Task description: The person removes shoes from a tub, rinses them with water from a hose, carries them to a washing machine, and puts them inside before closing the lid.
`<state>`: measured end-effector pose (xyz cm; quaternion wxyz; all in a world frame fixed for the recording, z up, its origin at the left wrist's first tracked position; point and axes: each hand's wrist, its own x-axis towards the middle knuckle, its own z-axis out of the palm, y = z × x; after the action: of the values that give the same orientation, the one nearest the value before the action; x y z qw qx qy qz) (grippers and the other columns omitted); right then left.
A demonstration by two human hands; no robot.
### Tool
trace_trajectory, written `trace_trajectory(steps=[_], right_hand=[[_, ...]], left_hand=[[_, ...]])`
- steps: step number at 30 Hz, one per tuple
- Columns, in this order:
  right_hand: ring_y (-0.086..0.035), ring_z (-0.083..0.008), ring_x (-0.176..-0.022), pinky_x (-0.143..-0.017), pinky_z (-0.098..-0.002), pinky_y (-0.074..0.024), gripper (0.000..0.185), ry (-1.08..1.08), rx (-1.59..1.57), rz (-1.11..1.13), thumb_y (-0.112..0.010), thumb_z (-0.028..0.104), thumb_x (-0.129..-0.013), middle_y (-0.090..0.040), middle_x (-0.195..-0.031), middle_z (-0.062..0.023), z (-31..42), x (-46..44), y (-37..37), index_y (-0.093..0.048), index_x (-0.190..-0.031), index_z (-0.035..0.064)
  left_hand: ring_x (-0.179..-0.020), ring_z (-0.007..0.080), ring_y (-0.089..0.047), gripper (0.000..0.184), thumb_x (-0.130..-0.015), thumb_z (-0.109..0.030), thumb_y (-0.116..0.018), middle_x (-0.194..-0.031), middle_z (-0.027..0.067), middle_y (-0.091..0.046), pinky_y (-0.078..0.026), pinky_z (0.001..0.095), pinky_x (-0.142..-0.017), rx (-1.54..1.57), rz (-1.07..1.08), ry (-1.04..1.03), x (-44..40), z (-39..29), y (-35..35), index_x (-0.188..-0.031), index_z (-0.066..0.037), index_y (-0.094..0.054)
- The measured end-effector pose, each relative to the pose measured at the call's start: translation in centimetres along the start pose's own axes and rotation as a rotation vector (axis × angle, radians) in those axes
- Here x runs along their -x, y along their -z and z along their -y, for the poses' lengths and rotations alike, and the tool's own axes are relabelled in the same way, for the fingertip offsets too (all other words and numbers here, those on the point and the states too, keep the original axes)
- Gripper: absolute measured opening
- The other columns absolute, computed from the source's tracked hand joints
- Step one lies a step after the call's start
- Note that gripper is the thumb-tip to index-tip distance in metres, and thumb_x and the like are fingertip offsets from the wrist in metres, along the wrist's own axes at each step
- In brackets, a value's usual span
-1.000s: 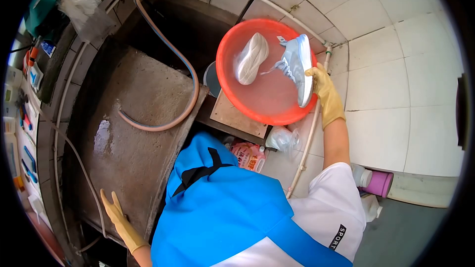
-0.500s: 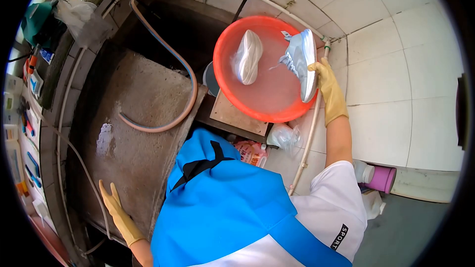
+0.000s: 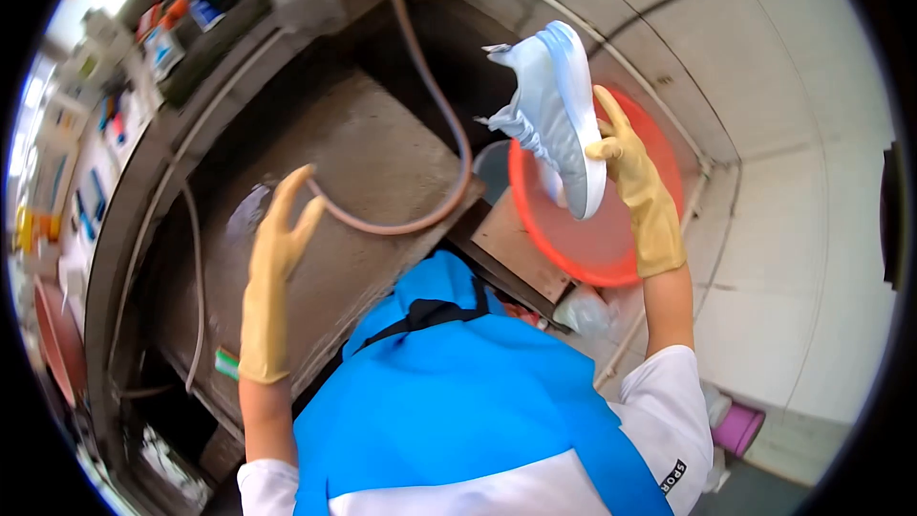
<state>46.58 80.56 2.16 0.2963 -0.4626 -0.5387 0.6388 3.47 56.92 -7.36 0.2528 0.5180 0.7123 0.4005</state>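
My right hand (image 3: pixel 626 158), in a yellow rubber glove, grips a light grey-blue sneaker (image 3: pixel 554 115) by its white sole. The sneaker is tilted on its side above the left part of an orange-red basin (image 3: pixel 659 139) that holds cloudy water. Another pale shoe (image 3: pixel 551 182) shows in the basin, mostly hidden behind the held sneaker. My left hand (image 3: pixel 282 225), gloved the same way, is raised over the concrete slab (image 3: pixel 382 148) with thumb and fingers apart and nothing in it. A hose (image 3: pixel 435 86) curves across the slab near its fingers.
A wooden board (image 3: pixel 521 244) lies beside the basin, next to a plastic bag (image 3: pixel 587 311). A grey bucket (image 3: pixel 492 170) stands behind it. A green-and-white brush-like item (image 3: pixel 227 363) is by my left forearm. Tools and bottles line the left ledge, and a purple container (image 3: pixel 737 428) sits lower right.
My right hand has lifted the sneaker away from the basin's right rim, leftward and up. My left hand has risen over the slab. The whole view has turned and shifted.
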Motion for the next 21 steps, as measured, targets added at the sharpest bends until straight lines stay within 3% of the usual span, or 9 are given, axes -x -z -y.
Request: trace_trajectory(steps=[1, 4, 6, 8, 12, 13, 14, 16, 21], right_hand=[[-0.060, -0.0319, -0.118, -0.104, -0.0401, -0.0469, 0.126, -0.026, -0.039, 0.078, -0.078, 0.010, -0.061, -0.059, -0.131, -0.0232, -2.6, -2.0, -2.8, -0.011, -0.168, 0.0092], [-0.060, -0.0314, -0.118, -0.104, -0.0393, -0.0465, 0.127, -0.013, -0.040, 0.351, -0.079, 0.010, -0.060, -0.059, -0.132, -0.0229, -1.7, -5.1, -10.0, -0.012, -0.168, 0.0109], [-0.059, -0.0309, -0.120, -0.105, -0.0372, -0.0454, 0.130, -0.023, -0.022, 0.453, -0.081, 0.011, -0.056, -0.059, -0.134, -0.0217, 0.1, -6.5, -13.4, -0.015, -0.168, 0.0120], [-0.058, -0.0308, -0.121, -0.108, -0.0378, -0.0429, 0.131, -0.020, -0.009, 0.568, -0.082, 0.010, -0.054, -0.059, -0.135, -0.0209, -2.9, -8.0, -17.8, -0.017, -0.168, 0.0126], [-0.053, -0.0322, -0.131, -0.115, -0.0397, -0.0364, 0.133, -0.098, -0.018, 0.678, -0.084, 0.008, -0.052, -0.055, -0.144, -0.0210, -1.5, -8.8, -23.5, -0.020, -0.167, 0.0148], [-0.052, -0.0326, -0.133, -0.116, -0.0397, -0.0356, 0.134, -0.108, 0.001, 0.704, -0.085, 0.008, -0.051, -0.054, -0.145, -0.0212, -2.0, -9.1, -25.0, -0.019, -0.168, 0.0156], [-0.050, -0.0331, -0.135, -0.117, -0.0398, -0.0348, 0.135, -0.115, 0.027, 0.726, -0.086, 0.007, -0.050, -0.053, -0.147, -0.0214, -1.8, -9.2, -25.6, -0.019, -0.168, 0.0164], [-0.050, -0.0338, -0.136, -0.117, -0.0404, -0.0343, 0.140, -0.176, 0.058, 0.750, -0.088, 0.009, -0.048, -0.053, -0.147, -0.0217, -1.0, -10.1, -27.4, -0.017, -0.168, 0.0171], [-0.050, -0.0366, -0.137, -0.118, -0.0429, -0.0337, 0.146, -0.153, 0.134, 0.796, -0.097, 0.023, -0.048, -0.051, -0.148, -0.0261, 1.4, -11.2, -29.1, -0.015, -0.168, 0.0171]], left_hand=[[-0.140, 0.0259, -0.054, 0.051, -0.098, -0.029, -0.070, -0.147, 0.0128, -0.060, -0.039, 0.0370, -0.116, 0.071, 0.020, 0.001, -0.1, 0.9, -0.5, -0.143, -0.008, -0.059], [-0.133, 0.0279, -0.060, 0.050, -0.099, -0.035, -0.069, -0.138, 0.0153, -0.066, -0.044, 0.0377, -0.111, 0.289, 0.029, 0.063, -1.7, -3.1, -0.1, -0.139, -0.006, -0.062], [-0.132, 0.0176, -0.056, 0.049, -0.101, -0.026, -0.068, -0.141, 0.0091, -0.063, -0.041, 0.0326, -0.114, 0.398, 0.025, 0.130, -2.7, -5.8, 0.6, -0.142, -0.001, -0.059], [-0.127, 0.0176, -0.059, 0.048, -0.100, -0.025, -0.070, -0.137, 0.0105, -0.065, -0.044, 0.0315, -0.110, 0.414, -0.034, 0.254, -1.9, -4.9, 1.7, -0.138, 0.001, -0.061], [-0.106, 0.0144, -0.063, 0.041, -0.098, -0.025, -0.072, -0.116, 0.0084, -0.071, -0.049, 0.0295, -0.096, 0.465, -0.145, 0.358, -2.1, -4.7, 4.6, -0.128, 0.003, -0.067], [-0.096, 0.0112, -0.063, 0.035, -0.096, -0.023, -0.073, -0.106, 0.0055, -0.072, -0.049, 0.0278, -0.088, 0.464, -0.145, 0.473, -2.3, -4.7, 6.1, -0.118, 0.004, -0.070], [-0.096, 0.0112, -0.063, 0.035, -0.096, -0.023, -0.073, -0.106, 0.0055, -0.072, -0.049, 0.0278, -0.088, 0.472, -0.161, 0.489, -2.2, -4.5, 6.4, -0.118, 0.004, -0.070], [-0.091, 0.0087, -0.062, 0.030, -0.094, -0.020, -0.075, -0.102, 0.0032, -0.072, -0.049, 0.0263, -0.084, 0.862, -0.235, 0.540, -2.2, -3.6, 6.9, -0.111, 0.004, -0.072], [-0.087, 0.0087, -0.063, 0.032, -0.093, -0.022, -0.080, -0.097, 0.0047, -0.073, -0.051, 0.0260, -0.080, 1.083, -0.318, 0.475, -2.6, -3.0, 7.0, -0.108, 0.005, -0.073]])
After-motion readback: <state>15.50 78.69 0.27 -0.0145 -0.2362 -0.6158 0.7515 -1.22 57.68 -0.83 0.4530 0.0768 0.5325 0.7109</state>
